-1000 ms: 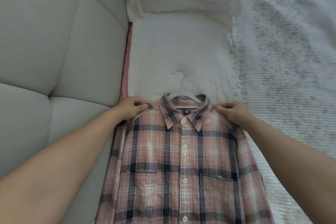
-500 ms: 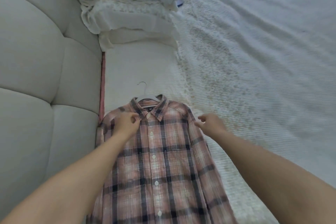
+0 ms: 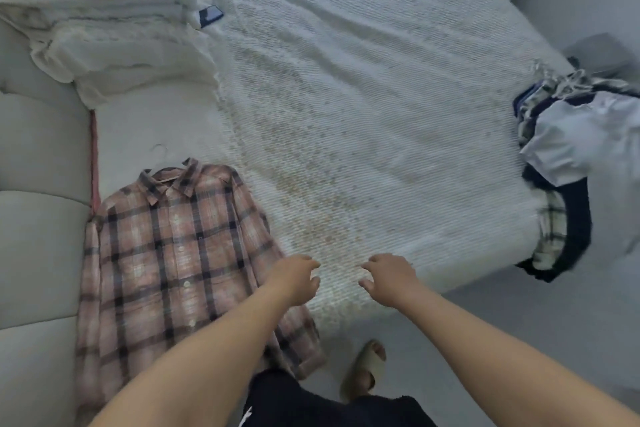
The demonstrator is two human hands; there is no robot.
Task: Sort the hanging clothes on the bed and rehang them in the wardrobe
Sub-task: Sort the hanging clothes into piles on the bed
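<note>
A pink plaid shirt [image 3: 173, 246] lies flat and buttoned on the left side of the white bed [image 3: 363, 114], on a white hanger [image 3: 160, 157] whose hook pokes out above the collar. My left hand [image 3: 294, 279] hovers just right of the shirt's sleeve, fingers loosely curled, holding nothing. Over the bed's near edge my right hand [image 3: 388, 279] is likewise empty with relaxed fingers. A pile of more clothes [image 3: 568, 163], white, navy and plaid, hangs off the bed's far right corner.
A padded grey headboard [image 3: 38, 218] runs along the left. Stacked white pillows and bedding [image 3: 104, 35] sit at the top left, with a dark phone [image 3: 210, 14] beside them. My slippered foot [image 3: 367, 369] stands on the grey floor below.
Both hands let go of the shirt's shoulders and pulled back toward the bed's edge. The view swung right, bringing the clothes pile into sight.
</note>
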